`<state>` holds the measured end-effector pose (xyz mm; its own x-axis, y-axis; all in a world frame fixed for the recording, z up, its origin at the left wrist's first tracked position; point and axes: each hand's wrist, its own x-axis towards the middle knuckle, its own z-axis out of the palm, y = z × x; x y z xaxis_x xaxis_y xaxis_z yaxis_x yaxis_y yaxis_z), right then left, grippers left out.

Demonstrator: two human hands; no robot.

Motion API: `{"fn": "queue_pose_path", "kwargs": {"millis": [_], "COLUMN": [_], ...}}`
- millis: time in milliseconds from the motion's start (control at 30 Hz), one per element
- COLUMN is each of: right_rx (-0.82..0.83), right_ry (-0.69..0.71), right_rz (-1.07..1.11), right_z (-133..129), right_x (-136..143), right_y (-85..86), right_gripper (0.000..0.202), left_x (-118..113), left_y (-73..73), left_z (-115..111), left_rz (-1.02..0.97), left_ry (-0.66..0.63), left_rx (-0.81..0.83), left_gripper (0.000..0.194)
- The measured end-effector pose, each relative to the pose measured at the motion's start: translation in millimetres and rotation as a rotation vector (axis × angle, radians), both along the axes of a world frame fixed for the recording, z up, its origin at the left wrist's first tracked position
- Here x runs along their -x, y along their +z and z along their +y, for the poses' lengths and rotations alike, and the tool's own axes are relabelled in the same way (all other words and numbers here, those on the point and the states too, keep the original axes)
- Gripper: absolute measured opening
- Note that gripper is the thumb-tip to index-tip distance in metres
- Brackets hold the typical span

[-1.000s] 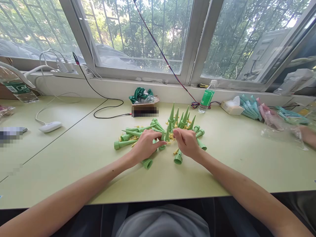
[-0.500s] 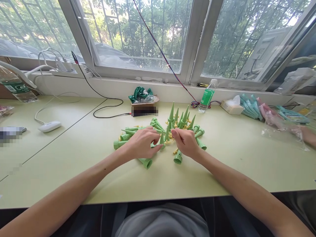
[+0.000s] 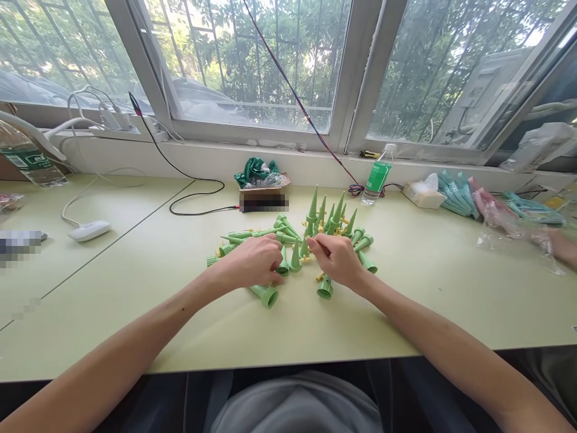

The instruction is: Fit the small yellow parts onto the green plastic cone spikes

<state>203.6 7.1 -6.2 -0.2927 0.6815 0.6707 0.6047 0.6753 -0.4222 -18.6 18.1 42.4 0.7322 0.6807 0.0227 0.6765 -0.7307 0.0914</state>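
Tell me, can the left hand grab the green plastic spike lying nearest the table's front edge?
Probably yes: the left hand is close to that green plastic spike, and nothing covers its open end, though its tip is hidden.

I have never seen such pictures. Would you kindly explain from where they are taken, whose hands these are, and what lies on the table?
There is no machine here: a person works bare-handed, and one camera on that person's head takes every picture, looking forward and down. On the pale table are green cones, some upright, some lying, with small yellow pieces among them. The left hand bends over lying cones; the right hand is curled beside upright ones. Whether either holds something is hidden. A bottle stands farther back.
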Motion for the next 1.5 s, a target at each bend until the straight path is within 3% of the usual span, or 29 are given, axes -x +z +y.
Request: {"fn": "queue_pose_path", "kwargs": {"millis": [400, 933, 1100, 1233, 1500], "right_rx": [0.022, 0.001, 0.000, 0.002, 0.057], "right_ry": [-0.004, 0.027, 0.125, 0.251, 0.328], "right_rz": [-0.074, -0.050, -0.049, -0.059, -0.067], "right_z": [1, -1, -5, -10, -13], "right_x": [1, 2, 5, 7, 7], "right_y": [-1.2, -3.7, -3.7, -3.0, 1.0], "right_gripper": [0.044, 0.040, 0.025, 0.011, 0.011], "left_x": [5, 5, 6, -1, -7], "left_y": [-8.0, 2.6, 9.2, 7.3, -1.9], "left_z": [3, -3, -1, -2, -2], "left_rz": [-0.013, -0.092, -0.115, -0.287, -0.489], "left_ry": [-0.004, 0.002, 0.005, 0.000, -0.001], "left_rx": [0.071, 0.081, 0.024, -0.001, 0.084], "left_gripper": [0.031, 0.023, 0.021, 0.022, 0.026]}}
